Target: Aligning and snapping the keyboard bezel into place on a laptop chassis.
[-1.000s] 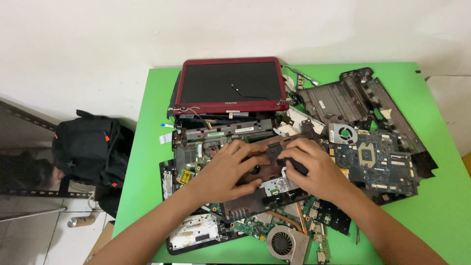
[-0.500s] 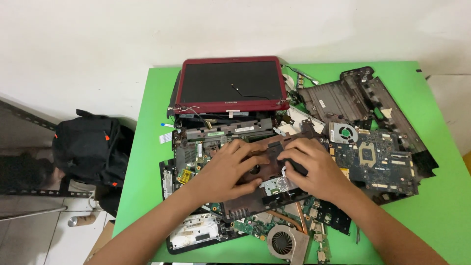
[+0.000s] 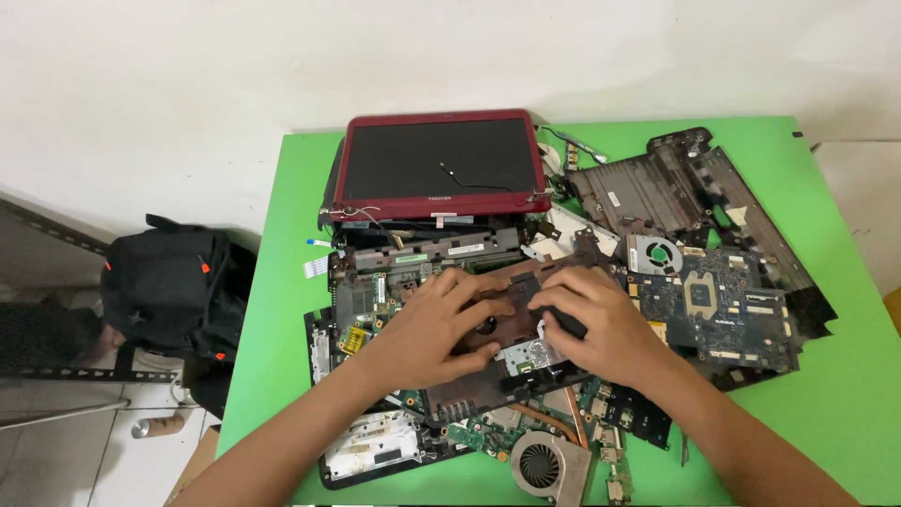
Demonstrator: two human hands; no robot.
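My left hand and my right hand lie side by side on a dark reddish-brown laptop casing piece in the middle of a heap of laptop parts. Both hands grip the casing, fingers curled over its top edge. Under and left of it lies a green motherboard. A red-framed laptop screen lies flat just beyond the hands.
A green table carries everything. A blue circuit board and black chassis shells lie to the right. A cooling fan sits at the near edge. A black backpack rests on the floor to the left.
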